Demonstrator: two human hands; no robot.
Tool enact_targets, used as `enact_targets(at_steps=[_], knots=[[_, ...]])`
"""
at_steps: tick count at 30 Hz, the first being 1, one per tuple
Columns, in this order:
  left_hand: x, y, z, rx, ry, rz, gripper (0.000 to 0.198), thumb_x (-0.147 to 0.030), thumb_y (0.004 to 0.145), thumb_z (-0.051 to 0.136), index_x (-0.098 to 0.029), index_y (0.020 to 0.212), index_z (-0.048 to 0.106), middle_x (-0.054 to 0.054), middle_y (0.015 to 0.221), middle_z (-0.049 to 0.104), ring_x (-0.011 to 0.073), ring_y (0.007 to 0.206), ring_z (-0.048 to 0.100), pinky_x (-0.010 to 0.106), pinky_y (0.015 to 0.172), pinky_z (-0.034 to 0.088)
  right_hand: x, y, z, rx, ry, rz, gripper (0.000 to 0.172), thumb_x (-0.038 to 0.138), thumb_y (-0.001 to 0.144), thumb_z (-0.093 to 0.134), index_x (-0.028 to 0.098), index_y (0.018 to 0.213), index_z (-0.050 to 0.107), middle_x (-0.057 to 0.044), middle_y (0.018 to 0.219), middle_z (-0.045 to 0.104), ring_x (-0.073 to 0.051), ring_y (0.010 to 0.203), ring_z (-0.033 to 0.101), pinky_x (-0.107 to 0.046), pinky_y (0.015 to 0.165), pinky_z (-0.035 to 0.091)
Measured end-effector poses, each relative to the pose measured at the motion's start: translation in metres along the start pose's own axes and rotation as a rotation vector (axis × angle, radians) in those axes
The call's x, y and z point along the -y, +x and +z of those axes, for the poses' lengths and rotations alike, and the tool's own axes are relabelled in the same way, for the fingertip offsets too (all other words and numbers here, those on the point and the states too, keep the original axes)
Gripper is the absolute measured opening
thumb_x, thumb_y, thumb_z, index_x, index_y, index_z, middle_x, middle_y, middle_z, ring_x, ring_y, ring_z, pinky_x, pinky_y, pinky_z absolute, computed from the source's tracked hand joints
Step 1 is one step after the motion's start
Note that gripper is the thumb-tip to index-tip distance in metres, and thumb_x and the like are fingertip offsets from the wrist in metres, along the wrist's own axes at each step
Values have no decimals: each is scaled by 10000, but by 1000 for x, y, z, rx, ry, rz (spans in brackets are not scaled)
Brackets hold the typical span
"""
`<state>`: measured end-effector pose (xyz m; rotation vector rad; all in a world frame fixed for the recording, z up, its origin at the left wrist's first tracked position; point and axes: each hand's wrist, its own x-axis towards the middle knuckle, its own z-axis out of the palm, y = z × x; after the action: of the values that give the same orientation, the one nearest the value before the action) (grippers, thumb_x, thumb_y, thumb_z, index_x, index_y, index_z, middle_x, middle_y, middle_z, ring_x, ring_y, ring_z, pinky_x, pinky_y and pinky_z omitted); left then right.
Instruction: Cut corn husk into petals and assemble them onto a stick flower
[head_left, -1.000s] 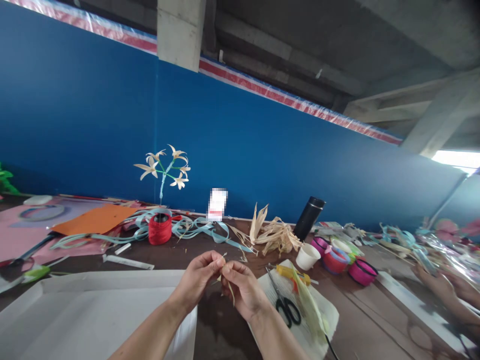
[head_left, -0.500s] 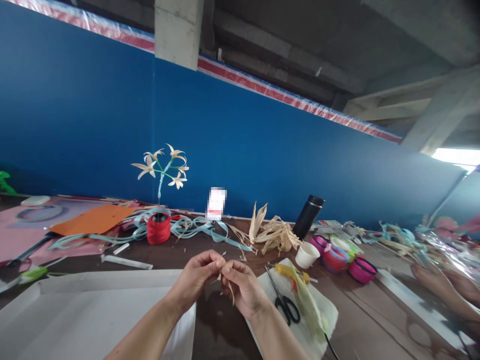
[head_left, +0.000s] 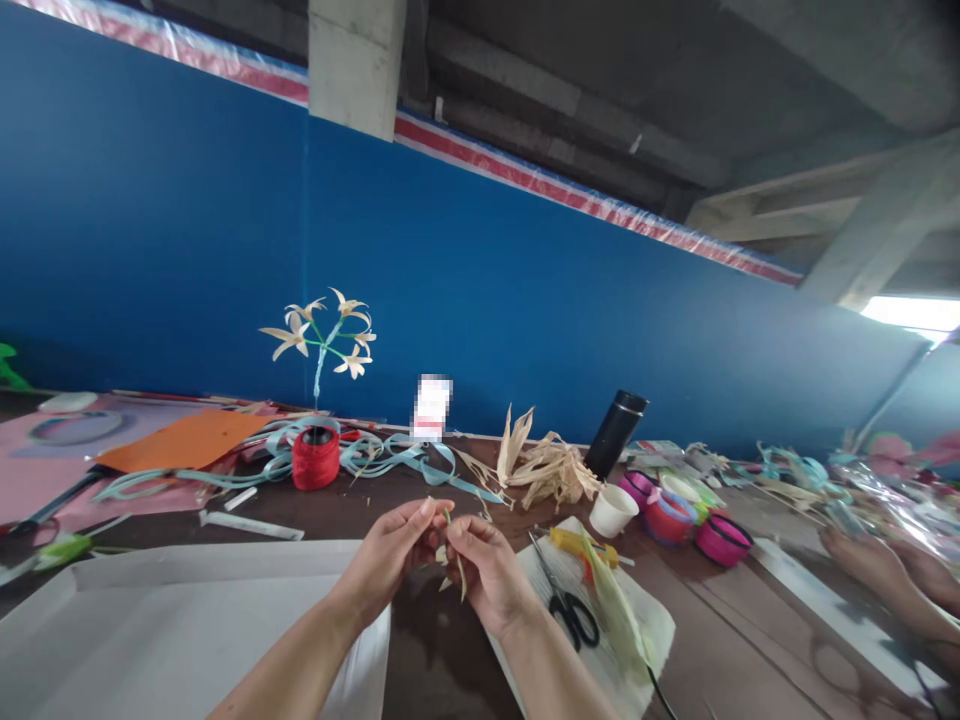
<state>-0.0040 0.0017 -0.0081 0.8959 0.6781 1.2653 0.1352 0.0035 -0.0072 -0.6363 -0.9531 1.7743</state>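
Observation:
My left hand (head_left: 401, 545) and my right hand (head_left: 484, 562) meet above the table, fingers pinched together. Between them is a small corn-husk piece (head_left: 462, 578), with pale narrow strips hanging down and a thin green tip standing up. My right thumb and fingers grip it, while the left fingertips close against its other side; part of it is hidden by the fingers. Right of my hands, black-handled scissors (head_left: 574, 615), a yellow glue gun (head_left: 581, 547) and a pale green husk (head_left: 619, 610) lie on a white sheet (head_left: 660, 625).
A white tray (head_left: 187, 560) fills the front left. Behind stand husk flowers (head_left: 352, 362) in a red spool (head_left: 315, 462), blue ribbon (head_left: 420, 455), dried husks (head_left: 559, 475), a black bottle (head_left: 616, 435) and a white cup (head_left: 613, 510). Another person's hands (head_left: 874, 565) are at far right.
My left fingers have shifted slightly, drawing a little away from the right thumb. The green tip and more of the pale strips now show between my hands.

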Motion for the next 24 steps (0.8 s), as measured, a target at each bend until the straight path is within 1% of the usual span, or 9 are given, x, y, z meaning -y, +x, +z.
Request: enact_targets(at_steps=[3, 7, 10, 13, 15, 19, 24], knots=[[0, 1, 1, 0, -7, -23, 361, -416, 778, 542, -135, 985, 633, 15, 719, 537, 81, 619, 497, 192, 548, 408, 1, 0, 3, -25, 0, -18, 114, 224, 689, 706, 153, 669, 619, 26, 567, 557, -73, 506, 477, -180, 484, 350], [0, 0, 1, -3, -1, -24, 327, -394, 749, 588, -138, 942, 650, 6, 691, 531, 74, 615, 485, 185, 568, 409, 3, -1, 6, -27, -38, -40, 143, 245, 680, 711, 154, 635, 609, 21, 568, 560, -82, 519, 479, -185, 480, 348], [0, 0, 0, -24, 34, -6, 299, -384, 718, 623, -142, 892, 653, -5, 667, 519, 70, 603, 469, 176, 557, 397, 1, 0, 4, -58, -127, -66, 175, 276, 694, 696, 144, 628, 602, 30, 545, 538, -54, 462, 406, -172, 436, 287], [2, 1, -1, -57, 108, 24, 261, -384, 696, 640, -138, 785, 640, -14, 640, 501, 67, 588, 452, 164, 529, 372, -2, 2, 1, -116, -262, -104, 210, 314, 701, 684, 137, 627, 599, 48, 505, 494, -39, 426, 325, -174, 414, 234], [3, 2, -1, -72, 149, 41, 250, -387, 690, 642, -140, 711, 614, -19, 629, 500, 68, 579, 445, 163, 514, 357, -3, 2, 1, -153, -366, -147, 223, 329, 698, 679, 134, 623, 602, 53, 494, 469, -42, 434, 310, -178, 417, 226], [6, 5, -2, -96, 203, 37, 258, -396, 680, 642, -145, 660, 582, -31, 583, 497, 60, 522, 408, 166, 484, 324, -3, 2, 4, -183, -575, -247, 214, 324, 702, 661, 136, 612, 616, 44, 516, 478, -59, 481, 351, -185, 453, 270], [9, 7, -7, -125, 308, 72, 260, -402, 689, 628, -145, 670, 592, -35, 563, 487, 63, 513, 396, 174, 484, 300, -3, 2, 4, -185, -690, -268, 246, 368, 722, 621, 144, 621, 619, 31, 552, 508, -84, 528, 421, -195, 502, 327]])
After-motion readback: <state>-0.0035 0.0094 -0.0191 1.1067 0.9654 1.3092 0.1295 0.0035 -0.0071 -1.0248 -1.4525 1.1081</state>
